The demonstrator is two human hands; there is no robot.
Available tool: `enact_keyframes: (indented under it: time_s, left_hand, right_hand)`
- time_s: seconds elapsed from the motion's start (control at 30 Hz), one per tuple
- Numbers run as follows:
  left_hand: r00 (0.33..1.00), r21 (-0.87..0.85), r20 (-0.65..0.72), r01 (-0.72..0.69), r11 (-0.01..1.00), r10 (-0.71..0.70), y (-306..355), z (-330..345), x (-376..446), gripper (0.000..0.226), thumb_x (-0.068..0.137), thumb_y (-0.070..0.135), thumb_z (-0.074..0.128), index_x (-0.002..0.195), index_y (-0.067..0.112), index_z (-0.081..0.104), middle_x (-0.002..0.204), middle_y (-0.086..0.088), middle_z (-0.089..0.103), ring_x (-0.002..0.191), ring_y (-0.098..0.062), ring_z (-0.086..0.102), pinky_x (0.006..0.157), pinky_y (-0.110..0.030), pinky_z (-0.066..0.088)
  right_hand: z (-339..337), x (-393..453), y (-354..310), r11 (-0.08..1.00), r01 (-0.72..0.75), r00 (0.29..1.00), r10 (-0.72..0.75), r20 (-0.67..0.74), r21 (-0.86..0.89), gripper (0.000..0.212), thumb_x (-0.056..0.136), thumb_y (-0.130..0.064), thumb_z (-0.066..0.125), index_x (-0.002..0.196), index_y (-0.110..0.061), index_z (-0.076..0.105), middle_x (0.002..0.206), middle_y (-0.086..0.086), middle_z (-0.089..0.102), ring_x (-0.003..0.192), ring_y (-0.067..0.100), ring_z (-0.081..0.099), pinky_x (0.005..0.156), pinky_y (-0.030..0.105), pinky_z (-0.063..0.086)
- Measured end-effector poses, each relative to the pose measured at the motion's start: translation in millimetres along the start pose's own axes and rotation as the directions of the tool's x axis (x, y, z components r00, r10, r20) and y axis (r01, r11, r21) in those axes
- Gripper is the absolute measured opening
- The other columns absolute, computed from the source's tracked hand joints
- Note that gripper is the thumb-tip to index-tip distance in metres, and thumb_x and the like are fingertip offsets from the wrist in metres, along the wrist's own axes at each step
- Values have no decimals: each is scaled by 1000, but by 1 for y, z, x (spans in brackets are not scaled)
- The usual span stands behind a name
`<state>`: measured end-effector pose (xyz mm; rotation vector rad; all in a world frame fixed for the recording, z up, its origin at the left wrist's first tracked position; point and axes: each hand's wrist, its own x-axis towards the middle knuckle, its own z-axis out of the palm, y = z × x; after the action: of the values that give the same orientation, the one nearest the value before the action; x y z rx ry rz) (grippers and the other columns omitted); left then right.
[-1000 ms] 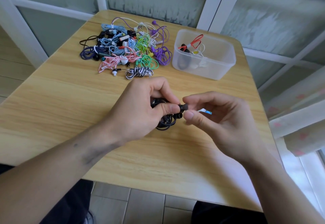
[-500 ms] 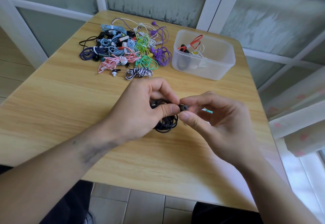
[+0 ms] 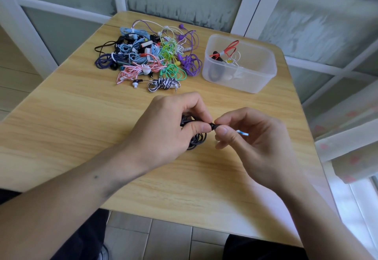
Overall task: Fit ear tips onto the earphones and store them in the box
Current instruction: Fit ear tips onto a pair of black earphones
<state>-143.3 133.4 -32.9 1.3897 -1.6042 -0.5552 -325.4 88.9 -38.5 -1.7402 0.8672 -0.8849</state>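
— One box [image 3: 257,80], clear plastic, far right on the table [image 3: 71,129]: red, white and dark earphones inside.
— And the black earphones [image 3: 196,140]?
— Coiled near centre, left hand [image 3: 163,131] clenched round them; right hand [image 3: 255,143] fingers [image 3: 223,131] pinch the black tip [image 3: 212,126].

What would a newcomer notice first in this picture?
First, the two hands at the table's middle: the left hand grips a coiled black earphone, and the right hand pinches a small black tip at its end. Behind them lies a bright pile of cables, and to its right stands a clear box with a few earphones inside.
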Motion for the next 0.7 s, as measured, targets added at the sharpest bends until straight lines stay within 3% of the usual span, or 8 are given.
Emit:
enact_keyframes:
  time_s: [0.1, 0.33, 0.6, 0.7]
  left_hand:
    - [999, 67, -26, -41, 997, 43, 1, -1, -1, 13, 77, 11, 79, 80, 19, 68, 73, 16, 68, 72, -1, 65, 67, -17, 49]
    - [998, 114, -23, -56, 992, 59, -1, -2, -1, 12, 78, 12, 77, 80, 19, 68, 72, 16, 68, 71, 0, 63, 67, -19, 48]
    - [997, 147, -19, -70, 987, 73, -3, -3, 0, 9, 79, 13, 76, 81, 16, 68, 73, 13, 69, 71, -2, 64, 67, -21, 47]
    - [998, 128, -16, -63, 990, 66, -3, -4, 0, 8, 79, 14, 75, 81, 17, 68, 73, 14, 69, 71, -1, 64, 67, -20, 48]
  right_hand:
    - [4, 1, 2, 1000, -10, 999, 11, -32, 22, 6, 90, -9, 67, 88, -14, 70, 76, 7, 72, 66, 21, 72, 66, 28, 57]
    - [13, -1, 5, 902, -204, 975, 223, -6, 380, 15, 90, -8, 58, 97, 3, 67, 78, 12, 68, 72, 23, 65, 68, 28, 57]
    - [9, 0, 2, 900, -270, 960, 279, 23, 341, 26, 81, -19, 67, 98, 1, 72, 81, 12, 70, 72, 21, 67, 73, 33, 58]
    - [9, 2, 1, 830, -325, 940, 334, 63, 454, 24, 82, -14, 64, 100, 3, 70, 81, 13, 68, 71, 20, 65, 69, 27, 57]
